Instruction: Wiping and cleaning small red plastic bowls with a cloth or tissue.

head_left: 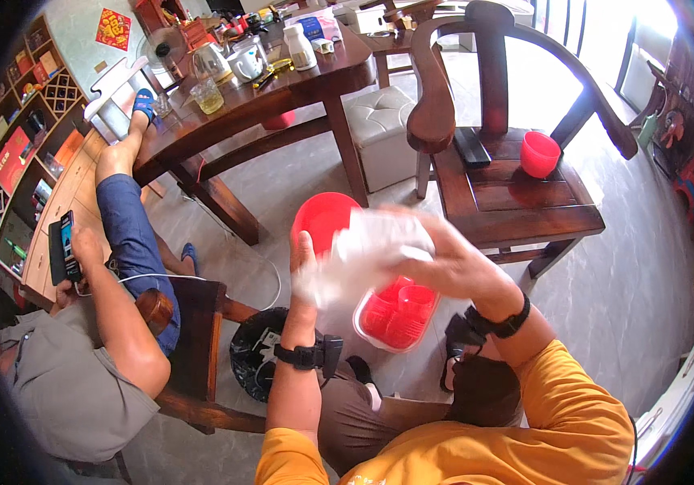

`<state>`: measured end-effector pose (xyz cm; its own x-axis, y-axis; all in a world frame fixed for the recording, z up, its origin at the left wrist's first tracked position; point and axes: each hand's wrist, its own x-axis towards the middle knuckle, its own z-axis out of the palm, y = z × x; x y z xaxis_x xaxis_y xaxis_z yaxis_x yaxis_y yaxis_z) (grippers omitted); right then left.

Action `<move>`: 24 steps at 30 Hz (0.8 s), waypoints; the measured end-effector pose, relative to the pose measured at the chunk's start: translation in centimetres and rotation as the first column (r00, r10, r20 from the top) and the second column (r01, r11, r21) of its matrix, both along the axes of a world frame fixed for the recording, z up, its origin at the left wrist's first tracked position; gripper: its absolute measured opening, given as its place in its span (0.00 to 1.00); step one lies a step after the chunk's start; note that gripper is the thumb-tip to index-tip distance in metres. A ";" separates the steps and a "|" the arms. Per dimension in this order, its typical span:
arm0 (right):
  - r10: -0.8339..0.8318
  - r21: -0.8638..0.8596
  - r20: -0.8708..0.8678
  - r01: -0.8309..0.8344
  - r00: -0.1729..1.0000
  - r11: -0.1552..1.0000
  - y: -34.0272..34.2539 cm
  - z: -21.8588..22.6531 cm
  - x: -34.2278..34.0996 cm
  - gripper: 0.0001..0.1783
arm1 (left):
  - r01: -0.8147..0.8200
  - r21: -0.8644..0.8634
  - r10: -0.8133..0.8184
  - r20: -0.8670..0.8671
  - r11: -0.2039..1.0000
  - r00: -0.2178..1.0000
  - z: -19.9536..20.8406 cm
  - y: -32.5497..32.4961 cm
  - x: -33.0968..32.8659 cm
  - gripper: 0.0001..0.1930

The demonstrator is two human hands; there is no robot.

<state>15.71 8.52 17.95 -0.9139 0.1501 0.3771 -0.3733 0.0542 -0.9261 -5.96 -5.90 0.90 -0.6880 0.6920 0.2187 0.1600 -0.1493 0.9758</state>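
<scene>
Head view: we are pinching a white bundle (381, 236) in our right hand (453, 263); blur is hiding our left hand's (302, 275) hold beside it. We should be keeping it steady, above the red cups (416, 301) under our grip.

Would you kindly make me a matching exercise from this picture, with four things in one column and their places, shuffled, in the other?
Things
1. White bundle
2. Lone red cup
3. Black bin
4. White bottle

Places
A. On the floor
B. On the table
C. Between the left hand and right hand
D. On the seat of a wooden chair

Pairs: 1-C, 2-D, 3-A, 4-B.
</scene>
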 end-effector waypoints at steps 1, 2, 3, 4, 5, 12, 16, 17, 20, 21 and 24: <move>-0.205 0.205 -0.115 0.225 0.972 0.953 1.1 -1.0 -1.3 0.16 | 0.040 0.001 -0.040 0.006 0.999 0.999 0.1 0.1 0.1 0.27; -0.313 0.305 -0.134 0.340 0.940 0.890 2.4 -2.1 -2.4 0.15 | -0.100 0.086 0.107 -0.071 0.991 0.992 1.7 1.4 1.2 0.27; -0.415 0.400 -0.162 0.444 0.895 0.802 3.7 -3.4 -3.2 0.14 | -0.146 0.056 0.154 -0.206 0.988 0.966 2.5 1.9 1.7 0.27; -0.450 0.334 -0.151 0.474 0.880 0.815 4.3 -4.5 -4.1 0.12 | -0.152 0.047 0.159 -0.253 0.987 0.954 3.1 2.0 2.2 0.26; -0.455 0.335 -0.145 0.476 0.879 0.813 4.6 -5.5 -4.1 0.12 | -0.159 0.039 0.163 -0.300 0.987 0.940 3.3 2.0 2.4 0.26; -0.082 -0.462 0.236 0.186 0.968 0.867 5.6 -9.5 -4.8 0.11 | -0.150 -0.021 0.139 -0.274 0.988 0.952 2.3 2.6 3.1 0.26; -0.533 0.357 0.027 0.490 0.846 0.795 4.3 -12.1 -6.6 0.11 | -0.120 -0.083 0.084 -0.355 0.989 0.931 2.5 3.1 4.2 0.26; -0.536 0.356 0.029 0.492 0.844 0.794 4.1 -12.4 -6.8 0.11 | -0.130 -0.104 0.083 -0.367 0.986 0.926 2.5 3.3 4.4 0.27; -0.548 0.553 -0.321 0.622 0.773 0.554 3.9 -13.8 -7.4 0.22 | -0.080 -0.087 0.049 -0.314 0.993 0.948 1.9 4.1 5.0 0.27; -0.548 0.553 -0.321 0.623 0.773 0.554 3.6 -14.0 -7.5 0.22 | -0.080 -0.087 0.049 -0.314 0.993 0.948 2.0 4.2 5.3 0.27; -0.564 0.526 -0.265 0.607 0.783 0.596 2.2 -14.5 -7.5 0.16 | -0.087 -0.082 0.044 -0.423 0.993 0.905 2.0 4.3 6.1 0.27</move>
